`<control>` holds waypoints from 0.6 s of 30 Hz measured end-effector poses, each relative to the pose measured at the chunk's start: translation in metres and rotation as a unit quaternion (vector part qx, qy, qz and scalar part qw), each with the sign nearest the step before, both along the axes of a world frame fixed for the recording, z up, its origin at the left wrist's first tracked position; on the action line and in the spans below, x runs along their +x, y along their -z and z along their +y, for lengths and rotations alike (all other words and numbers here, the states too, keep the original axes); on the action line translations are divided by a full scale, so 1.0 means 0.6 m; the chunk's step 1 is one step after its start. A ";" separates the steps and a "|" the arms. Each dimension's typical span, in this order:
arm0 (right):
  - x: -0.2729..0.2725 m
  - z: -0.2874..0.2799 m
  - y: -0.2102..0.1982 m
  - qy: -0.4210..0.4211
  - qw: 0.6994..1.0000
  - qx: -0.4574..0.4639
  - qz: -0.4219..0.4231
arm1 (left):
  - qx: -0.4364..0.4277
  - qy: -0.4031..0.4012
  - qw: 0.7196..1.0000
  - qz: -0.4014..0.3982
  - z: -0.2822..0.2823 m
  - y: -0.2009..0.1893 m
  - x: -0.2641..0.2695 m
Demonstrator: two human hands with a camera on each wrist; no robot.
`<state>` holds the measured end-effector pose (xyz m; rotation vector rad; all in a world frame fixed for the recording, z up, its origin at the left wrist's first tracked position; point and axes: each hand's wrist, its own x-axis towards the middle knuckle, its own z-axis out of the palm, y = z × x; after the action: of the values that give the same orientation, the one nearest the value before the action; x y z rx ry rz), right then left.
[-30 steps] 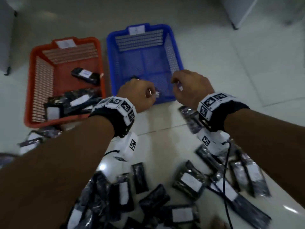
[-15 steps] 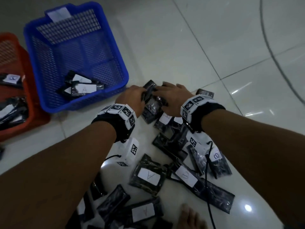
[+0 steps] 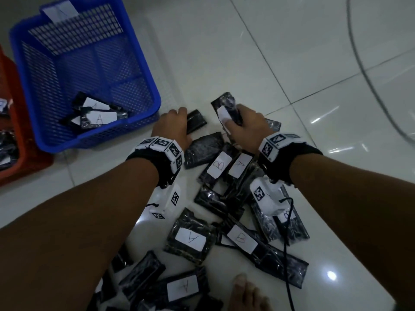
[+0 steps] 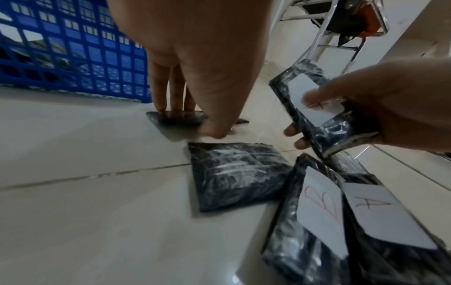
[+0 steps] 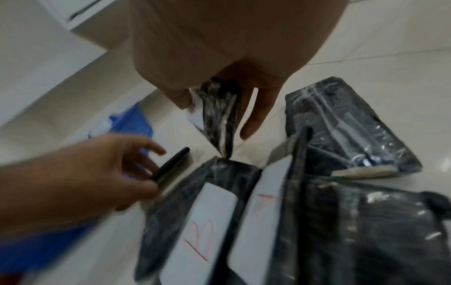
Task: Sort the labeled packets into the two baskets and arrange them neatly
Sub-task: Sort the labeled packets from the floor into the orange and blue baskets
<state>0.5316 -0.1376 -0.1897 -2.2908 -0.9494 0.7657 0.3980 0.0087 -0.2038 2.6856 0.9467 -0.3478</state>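
Gripping one A-labeled packet [image 3: 226,110] in right hand [image 3: 243,129], left hand [image 3: 171,127] pinching one small packet [image 3: 196,121], two baskets.

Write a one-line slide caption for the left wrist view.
Left hand pinches a dark packet off the floor while right hand holds a labeled packet.

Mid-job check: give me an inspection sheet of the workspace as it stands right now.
Surface: glossy white tiled floor.
Job's things: blue basket holds A-labelled packets; orange basket at the left edge; unsorted packets, A and B, strewn on the floor.
Clutter: nothing seen.
Grippers: left hand pinches a label-down packet on the floor; right hand grips an A packet, lifted.
Cables: black wrist-camera cable crosses the pile.
Surroundings: metal frame; bare foot.
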 end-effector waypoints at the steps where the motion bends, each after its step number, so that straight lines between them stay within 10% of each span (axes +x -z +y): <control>1: 0.004 0.004 0.000 0.043 0.998 0.003 0.048 | 0.003 -0.005 1.000 0.000 -0.003 -0.001 0.001; 7: 0.006 0.058 -0.007 0.158 0.959 0.057 0.227 | -0.232 -0.157 0.957 -0.079 0.018 -0.033 -0.021; 13: -0.047 0.113 -0.085 0.106 0.968 0.111 0.200 | -0.506 -0.337 0.782 -0.136 0.045 -0.126 -0.071; 18: -0.103 0.172 -0.136 0.029 0.979 0.143 0.141 | -0.525 -0.338 0.763 -0.168 0.093 -0.189 -0.160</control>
<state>0.4697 -0.0343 -0.1080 -1.8931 -0.7993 0.8426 0.3018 0.0642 -0.0906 1.2233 1.0682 -0.1376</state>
